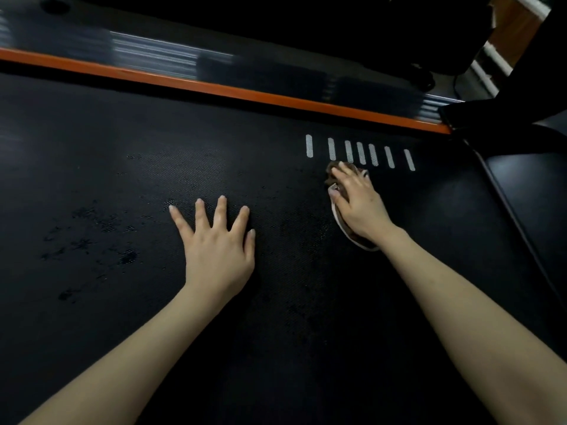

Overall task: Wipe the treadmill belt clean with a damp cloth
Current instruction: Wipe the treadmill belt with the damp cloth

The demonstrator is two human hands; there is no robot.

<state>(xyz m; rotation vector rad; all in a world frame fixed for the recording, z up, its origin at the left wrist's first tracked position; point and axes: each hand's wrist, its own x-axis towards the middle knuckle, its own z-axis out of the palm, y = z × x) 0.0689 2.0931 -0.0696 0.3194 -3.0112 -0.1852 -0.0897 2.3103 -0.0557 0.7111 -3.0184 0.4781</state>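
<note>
Left hand (216, 240) lay flat, fingers spread, on the belt (92, 179), right hand (356, 200) pressing open-palmed on the cloth (339, 217) lengthwise beneath it, below the white dashes (360, 153); wet spots (127, 256) well left.

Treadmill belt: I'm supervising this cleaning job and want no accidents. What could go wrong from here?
1. The left hand leans flat on the belt. If the belt rolls under that weight, the person could lurch forward.
2. Dark, wet-looking spots lie left of that hand, far from the cloth under the right hand. They may be missed and could stay slippery.
</note>
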